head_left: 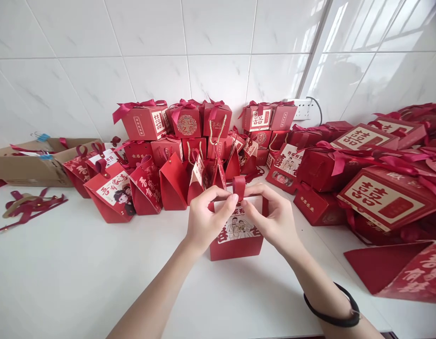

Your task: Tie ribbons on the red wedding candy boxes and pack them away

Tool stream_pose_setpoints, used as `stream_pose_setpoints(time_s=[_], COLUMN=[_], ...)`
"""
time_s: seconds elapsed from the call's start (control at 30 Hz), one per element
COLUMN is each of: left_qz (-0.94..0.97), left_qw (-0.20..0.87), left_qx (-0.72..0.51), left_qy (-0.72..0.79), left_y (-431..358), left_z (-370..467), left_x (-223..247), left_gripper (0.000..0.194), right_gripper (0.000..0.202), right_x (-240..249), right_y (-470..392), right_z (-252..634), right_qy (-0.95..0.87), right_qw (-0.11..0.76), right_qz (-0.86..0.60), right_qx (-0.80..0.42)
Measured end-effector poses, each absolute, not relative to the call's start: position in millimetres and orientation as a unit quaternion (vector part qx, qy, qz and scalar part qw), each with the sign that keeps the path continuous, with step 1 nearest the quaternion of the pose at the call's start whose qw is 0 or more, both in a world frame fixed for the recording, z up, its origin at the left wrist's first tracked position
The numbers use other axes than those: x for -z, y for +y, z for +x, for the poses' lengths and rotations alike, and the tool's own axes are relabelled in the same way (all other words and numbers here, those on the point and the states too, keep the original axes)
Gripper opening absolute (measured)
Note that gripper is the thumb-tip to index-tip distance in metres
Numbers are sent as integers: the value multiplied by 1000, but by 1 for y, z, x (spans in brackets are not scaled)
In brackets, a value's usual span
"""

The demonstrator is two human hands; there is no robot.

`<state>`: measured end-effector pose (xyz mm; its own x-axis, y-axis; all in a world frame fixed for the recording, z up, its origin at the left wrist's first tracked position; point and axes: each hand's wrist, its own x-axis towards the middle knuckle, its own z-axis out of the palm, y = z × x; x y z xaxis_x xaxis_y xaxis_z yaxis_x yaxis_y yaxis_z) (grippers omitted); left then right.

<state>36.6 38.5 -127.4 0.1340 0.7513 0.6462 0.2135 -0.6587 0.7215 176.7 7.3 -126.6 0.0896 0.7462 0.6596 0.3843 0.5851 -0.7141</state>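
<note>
A red gift box (236, 249) with a white panel showing a bridal couple stands upright on the white table, near the middle. From its top rises a dark red ribbon loop (239, 187). My left hand (209, 216) pinches the box's top edge on the left of the loop, thumb in front and fingers behind. On the loop's other side my right hand (270, 214) grips the same top edge, its thumb close to the left one. The fingertips behind the box are hidden.
A row of red triangular boxes (143, 186) stands behind and left, with stacked boxes (143, 123) against the tiled wall. More boxes (380, 195) pile up at right. Loose ribbons (32, 205) and a cardboard box (23, 167) lie at left.
</note>
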Motion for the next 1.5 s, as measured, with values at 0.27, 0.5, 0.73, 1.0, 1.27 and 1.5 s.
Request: stream_pose_setpoints(time_s=[0.27, 0.5, 0.73, 1.0, 1.27, 1.5], left_qz=[703, 736, 725, 730, 738, 762], left_qw=[281, 288, 331, 314, 273, 247], left_qx=[-555, -550, -543, -544, -549, -538], left_qy=[345, 268, 266, 270, 281, 263], left_y=[39, 43, 44, 45, 45, 45], left_z=[37, 33, 34, 34, 33, 31], left_x=[124, 127, 131, 133, 134, 131], left_gripper=[15, 13, 29, 29, 14, 7], right_gripper=[8, 8, 7, 8, 10, 9], right_x=[127, 128, 129, 130, 129, 130], right_y=[8, 8, 11, 10, 11, 11], right_z=[177, 177, 178, 178, 178, 178], right_qy=[-661, -651, -649, -654, -654, -650], right_qw=[602, 605, 609, 606, 604, 610], right_qz=[-423, -423, -416, -414, -421, -418], right_qx=[-150, -177, -186, -184, -173, -175])
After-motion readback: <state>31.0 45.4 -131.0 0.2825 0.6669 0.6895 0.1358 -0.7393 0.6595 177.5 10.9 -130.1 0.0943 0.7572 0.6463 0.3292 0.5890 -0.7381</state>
